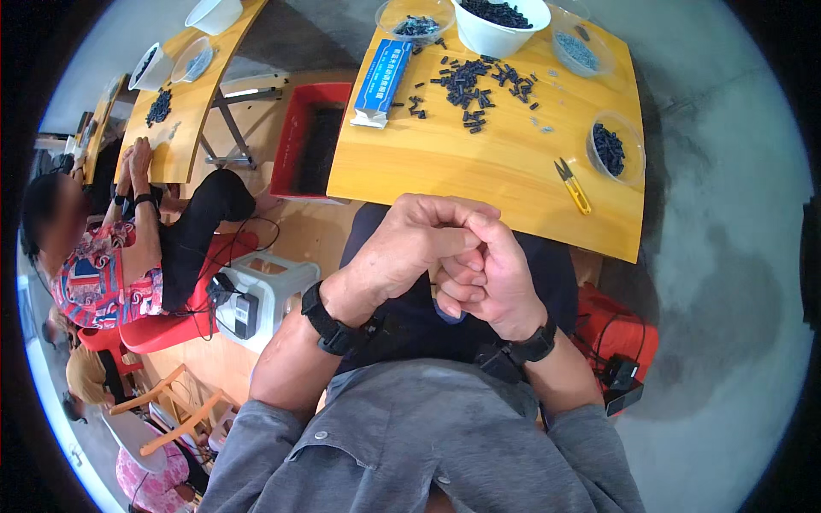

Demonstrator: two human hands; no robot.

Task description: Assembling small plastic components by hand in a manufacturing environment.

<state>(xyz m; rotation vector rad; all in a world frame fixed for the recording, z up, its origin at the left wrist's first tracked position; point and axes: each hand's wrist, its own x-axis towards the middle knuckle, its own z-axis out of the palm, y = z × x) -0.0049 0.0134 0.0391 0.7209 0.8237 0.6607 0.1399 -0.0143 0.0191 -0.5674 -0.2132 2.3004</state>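
My left hand (pixel 417 241) and my right hand (pixel 503 278) meet in front of my lap, just off the near edge of the wooden table (pixel 462 175). Fingers of both are curled, with thumbs and fingertips pressed together. Whatever sits between them is hidden or too small to make out. Beyond them on the tabletop lies a loose pile of short black tube-like parts (pixel 466 84). A pair of yellow-handled thread snips (pixel 575 188) rests towards the right edge, blades slightly apart.
A white bowl (pixel 505 41) of black parts stands at the back, beside a blue-and-white box (pixel 376 85). Clear tubs (pixel 640 173) hold black or pale small parts. Left of the table is a red bin (pixel 285 154); further left, another person (pixel 111 265) sits at a second table (pixel 184 128).
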